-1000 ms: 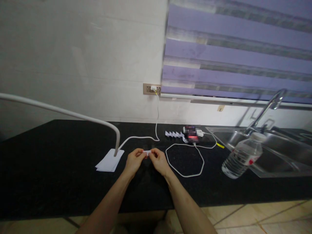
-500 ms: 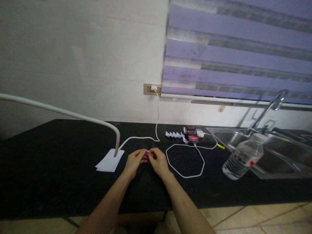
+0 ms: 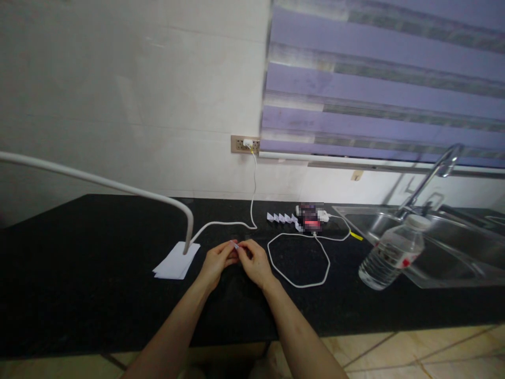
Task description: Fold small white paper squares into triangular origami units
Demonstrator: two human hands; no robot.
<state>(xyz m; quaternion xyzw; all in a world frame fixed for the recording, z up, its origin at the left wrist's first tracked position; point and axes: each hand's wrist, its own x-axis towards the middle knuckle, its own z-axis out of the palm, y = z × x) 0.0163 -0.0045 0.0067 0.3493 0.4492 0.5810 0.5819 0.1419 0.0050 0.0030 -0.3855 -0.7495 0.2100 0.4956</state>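
Note:
My left hand (image 3: 216,261) and my right hand (image 3: 254,260) meet over the black countertop (image 3: 79,273), fingertips pressed together. Between them they pinch a small white piece of paper (image 3: 235,245), of which only a sliver shows. A stack of white paper sheets (image 3: 173,263) lies just left of my left hand. A row of small folded white paper pieces (image 3: 282,217) stands farther back, right of centre.
A white lamp arm (image 3: 98,181) curves down onto the paper stack. A white cable (image 3: 303,263) loops right of my hands and runs to a wall socket (image 3: 245,143). A plastic water bottle (image 3: 390,251) leans at the steel sink (image 3: 442,247) with its tap (image 3: 434,173).
My hands have drawn closer together, and the white paper strip that showed between my fingertips is now folded down to a small sliver.

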